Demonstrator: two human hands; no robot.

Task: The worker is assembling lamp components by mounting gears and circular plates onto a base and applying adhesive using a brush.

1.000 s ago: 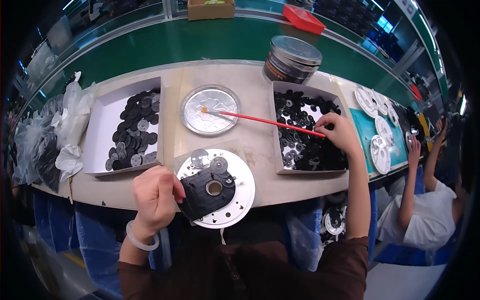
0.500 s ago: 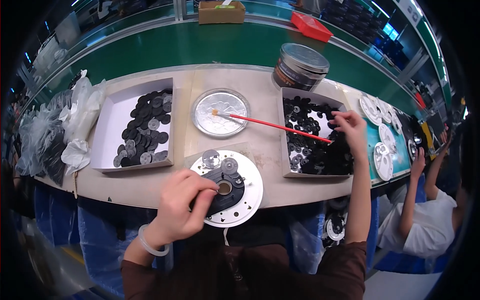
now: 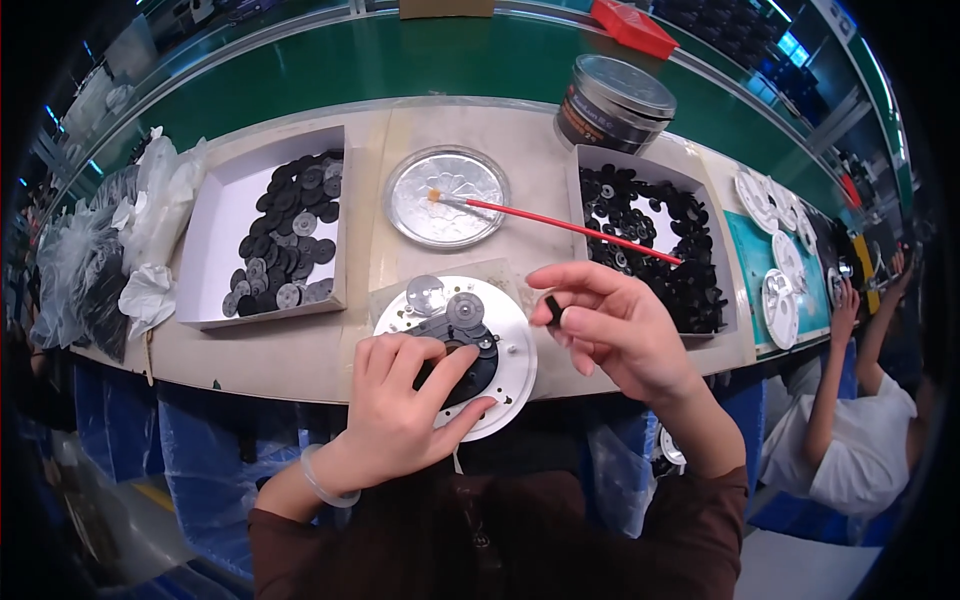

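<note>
A white round plate [image 3: 517, 375] lies at the table's near edge, overhanging it a little. Fixed on it is a black housing [image 3: 486, 372] with a round hole, and two grey gears [image 3: 464, 310] sit at its far end. My left hand [image 3: 405, 400] grips this plate, index finger bent over the hole and thumb on the white face; its palm hides the plate's left part. To the right, my right hand [image 3: 625, 335] is raised, pinching a small black plastic part [image 3: 553, 310] between thumb and fingers. Nearest it stands a white box [image 3: 735, 300] of small black parts.
Left stands a white box [image 3: 215, 255] with dark discs. A red-handled brush [image 3: 590, 232] spans from a silver round lid [image 3: 405, 215] to the right box. Behind are a tin [image 3: 615, 105] and red tray [image 3: 632, 28]. Plastic bags [image 3: 155, 215] lie left; a co-worker's hand [image 3: 845, 305] shows right.
My right hand has come out of the right box toward the plate, bringing a small black part. The left hand has opened from a pinch at the hole and spread over the housing.
</note>
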